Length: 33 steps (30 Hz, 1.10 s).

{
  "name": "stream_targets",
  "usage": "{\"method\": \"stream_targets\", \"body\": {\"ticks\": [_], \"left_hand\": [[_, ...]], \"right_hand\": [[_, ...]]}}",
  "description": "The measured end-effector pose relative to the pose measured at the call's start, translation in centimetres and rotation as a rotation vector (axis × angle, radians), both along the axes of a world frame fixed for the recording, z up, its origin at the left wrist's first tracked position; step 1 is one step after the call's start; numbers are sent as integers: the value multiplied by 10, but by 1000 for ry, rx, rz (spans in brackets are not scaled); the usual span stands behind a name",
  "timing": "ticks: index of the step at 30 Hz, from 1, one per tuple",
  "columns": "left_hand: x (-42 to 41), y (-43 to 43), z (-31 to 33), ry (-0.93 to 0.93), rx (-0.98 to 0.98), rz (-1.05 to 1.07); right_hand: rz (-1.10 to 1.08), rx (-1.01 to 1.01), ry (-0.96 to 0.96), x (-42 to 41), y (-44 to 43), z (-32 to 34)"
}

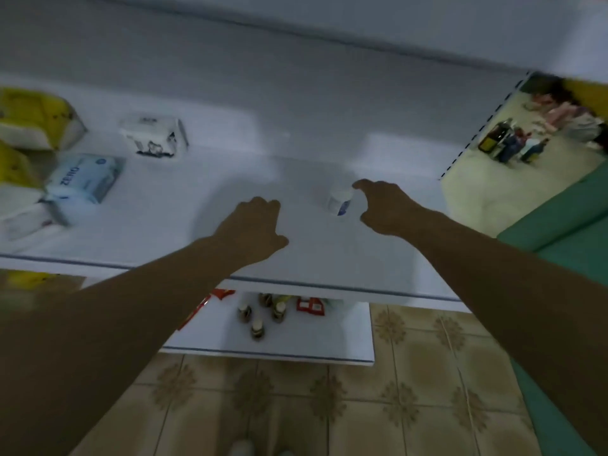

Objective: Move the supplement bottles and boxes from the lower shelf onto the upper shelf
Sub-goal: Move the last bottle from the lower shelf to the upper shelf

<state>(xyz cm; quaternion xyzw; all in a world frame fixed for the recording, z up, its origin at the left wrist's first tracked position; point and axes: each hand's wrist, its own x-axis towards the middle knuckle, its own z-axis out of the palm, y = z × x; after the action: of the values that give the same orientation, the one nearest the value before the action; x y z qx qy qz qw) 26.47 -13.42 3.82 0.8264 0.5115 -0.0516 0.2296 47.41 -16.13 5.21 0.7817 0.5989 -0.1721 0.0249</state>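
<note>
A person reaches both arms over a white upper shelf (pixel 312 258). The right hand (pixel 385 209) is at a small white bottle (pixel 340 201) standing upright on that shelf, forefinger by its cap and thumb lower down; blur hides whether it grips the bottle or is letting go. The left hand (pixel 253 225) hovers apart, loosely curled and holding nothing. Below, on the lower shelf (pixel 296 343), brown bottles (pixel 257 329) and red boxes (pixel 309 306) wait. This appears to be the placing step; next, both hands likely reach down for another item.
</note>
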Motion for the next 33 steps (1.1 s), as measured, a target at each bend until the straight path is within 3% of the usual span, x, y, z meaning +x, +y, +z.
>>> {"method": "stream_targets", "body": {"ticks": [8,16,19,23,25,33], "left_hand": [[8,46,-64,35,44,5],[4,47,-83,62,1,-3],[5,37,-74,71,1,-18],[-6,22,-53,77,34,-11],[-19,12,-40,79,51,7],[-84,-50,27,76,69,57]], "right_hand": [[76,-5,27,37,94,-77],[-27,159,144,32,78,-81],[-97,166,390,23,65,-71],[-284,272,1063,-2,48,-58],[-320,278,1302,-18,37,-46],[-387,237,1598,-84,-36,44]]}}
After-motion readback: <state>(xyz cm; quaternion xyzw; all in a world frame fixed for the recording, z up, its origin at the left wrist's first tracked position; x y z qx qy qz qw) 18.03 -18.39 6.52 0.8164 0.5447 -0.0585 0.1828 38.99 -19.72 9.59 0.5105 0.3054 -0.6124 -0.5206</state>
